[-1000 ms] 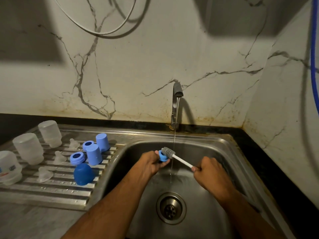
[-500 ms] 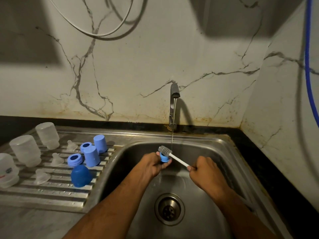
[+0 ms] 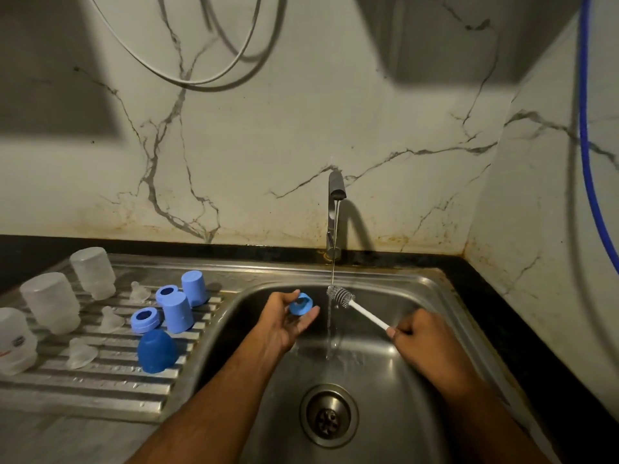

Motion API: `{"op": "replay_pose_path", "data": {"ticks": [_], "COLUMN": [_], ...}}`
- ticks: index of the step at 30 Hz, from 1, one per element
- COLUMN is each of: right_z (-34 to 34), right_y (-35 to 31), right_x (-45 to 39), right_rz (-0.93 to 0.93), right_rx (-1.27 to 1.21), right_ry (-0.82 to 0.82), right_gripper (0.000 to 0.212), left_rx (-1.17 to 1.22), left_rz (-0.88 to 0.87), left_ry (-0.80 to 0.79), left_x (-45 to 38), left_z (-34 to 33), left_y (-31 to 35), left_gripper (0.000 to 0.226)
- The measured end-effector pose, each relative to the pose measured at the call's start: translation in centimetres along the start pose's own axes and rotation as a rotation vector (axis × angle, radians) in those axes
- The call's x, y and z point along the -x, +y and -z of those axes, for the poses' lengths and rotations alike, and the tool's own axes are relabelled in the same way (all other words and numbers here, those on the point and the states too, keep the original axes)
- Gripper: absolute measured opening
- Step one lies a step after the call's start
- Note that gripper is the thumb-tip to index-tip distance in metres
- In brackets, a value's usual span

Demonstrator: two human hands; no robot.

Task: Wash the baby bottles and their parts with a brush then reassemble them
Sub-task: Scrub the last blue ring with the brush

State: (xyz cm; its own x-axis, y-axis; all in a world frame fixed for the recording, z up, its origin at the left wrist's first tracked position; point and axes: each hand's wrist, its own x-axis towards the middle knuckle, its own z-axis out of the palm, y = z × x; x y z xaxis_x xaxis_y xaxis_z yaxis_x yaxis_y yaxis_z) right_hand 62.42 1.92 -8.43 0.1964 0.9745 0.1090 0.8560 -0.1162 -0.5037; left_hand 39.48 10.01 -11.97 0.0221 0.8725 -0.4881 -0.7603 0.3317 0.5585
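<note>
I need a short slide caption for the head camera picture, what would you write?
Left hand holds a blue bottle ring beside the running tap stream while right hand grips the brush.

Blue ring (image 3: 300, 304); white-handled brush (image 3: 360, 309)

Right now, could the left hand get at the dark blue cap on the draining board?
Probably yes: the left hand is close to the dark blue cap with nothing between them, but it already holds a blue ring.

Nothing readable here

Your only print is a small blue-and-red logo on the clear bottle (image 3: 15, 343) at the far left of the drainboard, way too blurry to make out.
</note>
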Motion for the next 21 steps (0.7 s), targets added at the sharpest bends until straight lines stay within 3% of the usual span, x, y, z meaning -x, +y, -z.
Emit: {"op": "replay_pose_path", "data": {"ticks": [5,10,18,21], "right_z": [0.5,0.6,0.7,0.1], "right_y": [-1.1,-3.0,-5.0,-4.9], "right_x": [1.0,2.1,2.2,1.8], "right_rz": [0.012,0.033,0.094,0.086], "right_rx": [0.030,0.136,0.465,0.413], "right_ry": [-0.062,-0.086,0.020,-0.026], "right_gripper": [0.031,0.037,0.013,0.015], "left_rx": [-0.089,-0.197,-0.232,-0.240], "left_rz": [0.094,0.073,0.111,0.098], "left_ry": [0.053,-0.025,-0.088,-0.097], "left_x": [-0.8,-0.5,0.1,-0.1], "left_z": [0.2,-0.5,-1.1,-1.5], "left_y": [-0.1,-0.8,-1.8,-2.1], "left_gripper": [0.038,0.036,0.037,0.038]}}
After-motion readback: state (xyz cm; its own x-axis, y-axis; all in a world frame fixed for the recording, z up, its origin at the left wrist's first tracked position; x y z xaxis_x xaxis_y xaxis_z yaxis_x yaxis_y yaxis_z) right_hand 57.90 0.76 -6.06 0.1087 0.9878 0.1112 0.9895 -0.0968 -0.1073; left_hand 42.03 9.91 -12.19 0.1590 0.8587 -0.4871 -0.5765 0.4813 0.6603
